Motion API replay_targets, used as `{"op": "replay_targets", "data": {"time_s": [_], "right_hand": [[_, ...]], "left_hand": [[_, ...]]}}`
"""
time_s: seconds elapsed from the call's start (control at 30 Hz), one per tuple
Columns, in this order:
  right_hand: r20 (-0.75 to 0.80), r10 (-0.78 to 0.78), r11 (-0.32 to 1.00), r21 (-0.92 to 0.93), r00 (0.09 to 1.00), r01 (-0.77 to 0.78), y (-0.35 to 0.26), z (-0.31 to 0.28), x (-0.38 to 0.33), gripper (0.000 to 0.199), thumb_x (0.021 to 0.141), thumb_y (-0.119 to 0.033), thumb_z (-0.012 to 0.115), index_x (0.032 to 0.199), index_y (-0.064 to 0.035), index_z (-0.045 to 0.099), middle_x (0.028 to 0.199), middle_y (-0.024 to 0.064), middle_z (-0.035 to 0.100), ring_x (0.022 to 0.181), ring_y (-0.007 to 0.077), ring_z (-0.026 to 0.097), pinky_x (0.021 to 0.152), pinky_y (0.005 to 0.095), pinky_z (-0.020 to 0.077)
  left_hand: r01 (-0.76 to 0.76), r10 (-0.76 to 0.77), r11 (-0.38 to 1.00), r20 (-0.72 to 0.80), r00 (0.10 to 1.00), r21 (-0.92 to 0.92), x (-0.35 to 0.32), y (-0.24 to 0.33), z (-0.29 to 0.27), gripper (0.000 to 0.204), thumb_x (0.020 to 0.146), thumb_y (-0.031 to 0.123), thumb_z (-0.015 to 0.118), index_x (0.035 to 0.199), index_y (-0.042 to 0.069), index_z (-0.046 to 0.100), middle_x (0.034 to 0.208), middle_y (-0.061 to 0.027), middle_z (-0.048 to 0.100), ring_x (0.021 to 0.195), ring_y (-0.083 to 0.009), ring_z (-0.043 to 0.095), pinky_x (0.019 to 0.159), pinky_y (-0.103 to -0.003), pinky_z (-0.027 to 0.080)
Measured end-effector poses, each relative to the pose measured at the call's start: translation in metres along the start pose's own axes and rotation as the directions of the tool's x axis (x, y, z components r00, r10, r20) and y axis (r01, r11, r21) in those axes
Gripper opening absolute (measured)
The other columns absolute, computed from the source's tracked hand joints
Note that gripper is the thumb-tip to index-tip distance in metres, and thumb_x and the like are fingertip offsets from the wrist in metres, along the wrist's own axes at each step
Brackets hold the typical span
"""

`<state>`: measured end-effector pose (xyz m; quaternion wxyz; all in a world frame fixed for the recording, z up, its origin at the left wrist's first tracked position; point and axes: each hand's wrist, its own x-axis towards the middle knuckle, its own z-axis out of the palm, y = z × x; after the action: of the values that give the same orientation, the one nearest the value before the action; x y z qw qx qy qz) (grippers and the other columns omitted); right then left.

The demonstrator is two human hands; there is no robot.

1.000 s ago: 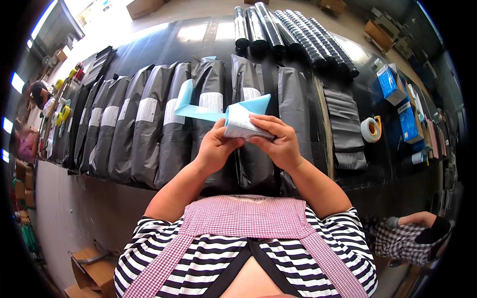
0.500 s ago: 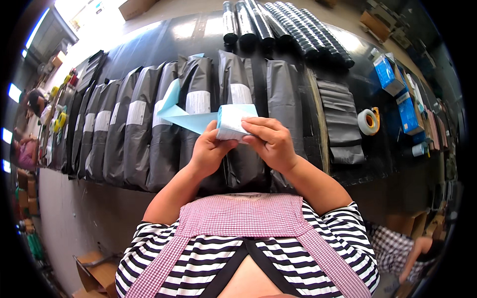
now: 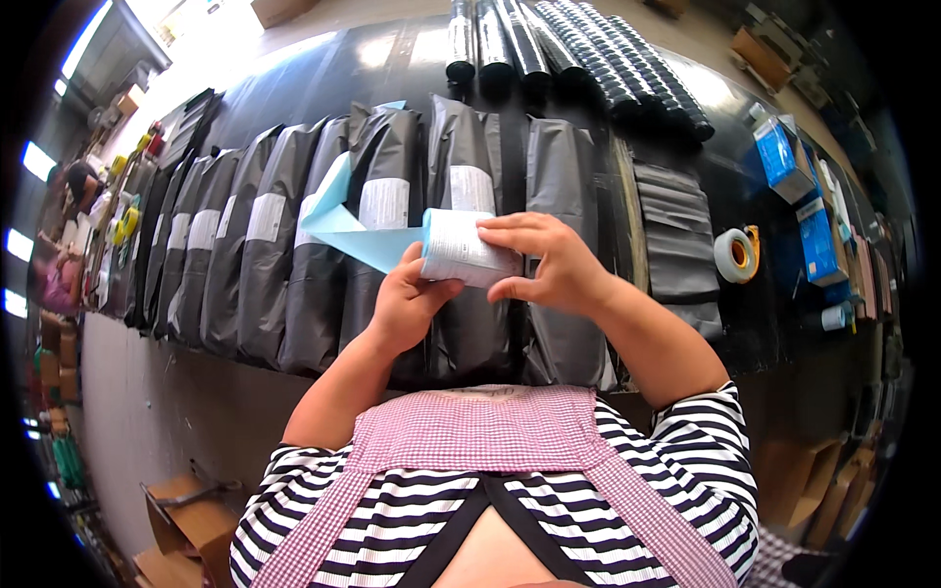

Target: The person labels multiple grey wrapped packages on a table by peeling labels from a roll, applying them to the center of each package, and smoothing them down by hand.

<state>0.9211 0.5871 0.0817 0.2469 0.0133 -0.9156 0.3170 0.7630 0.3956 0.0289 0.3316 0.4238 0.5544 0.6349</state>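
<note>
White label roll with fine dark print, a pale blue backing strip trailing off to the left. Behind it, a row of dark grey mailer bags, each with a white label. Far side: black rolls, glossy. On the right, blue boxes and a cream tape roll. Near: a red-and-white gingham apron over a black-and-white striped shirt.

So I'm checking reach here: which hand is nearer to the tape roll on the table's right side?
Right. The right hand, gripping the label roll, is closer to the tape roll, which lies to its right. The left hand holds the label roll's other end, farther away.
</note>
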Motion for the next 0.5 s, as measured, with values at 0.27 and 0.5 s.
{"op": "replay_targets", "data": {"time_s": [0.27, 0.5], "right_hand": [[-0.091, 0.134, 0.963, 0.247, 0.987, -0.108, 0.004, 0.015, -0.011, 0.024, 0.091, -0.021, 0.074, 0.11, -0.0054, 0.077, 0.11, 0.0102, 0.075, 0.104, 0.0252, 0.068, 0.095, 0.0363, 0.0507], [0.286, 0.563, 0.428, 0.702, 0.775, -0.57, 0.088, -0.083, 0.004, 0.032, 0.1, -0.032, 0.066, 0.105, -0.0011, 0.072, 0.097, 0.007, 0.073, 0.077, 0.0151, 0.069, 0.063, 0.0322, 0.0593]], "left_hand": [[-0.048, 0.055, 0.985, -0.042, 0.998, 0.167, -0.002, 0.008, 0.014, 0.024, 0.088, 0.001, 0.073, 0.112, 0.003, 0.073, 0.111, -0.0074, 0.057, 0.105, -0.0226, 0.06, 0.092, -0.033, 0.048], [0.136, -0.126, 0.91, -0.052, 0.991, 0.392, -0.009, -0.008, -0.003, 0.017, 0.086, 0.001, 0.074, 0.103, 0.001, 0.073, 0.102, -0.008, 0.057, 0.096, -0.0239, 0.06, 0.085, -0.034, 0.048]]}}
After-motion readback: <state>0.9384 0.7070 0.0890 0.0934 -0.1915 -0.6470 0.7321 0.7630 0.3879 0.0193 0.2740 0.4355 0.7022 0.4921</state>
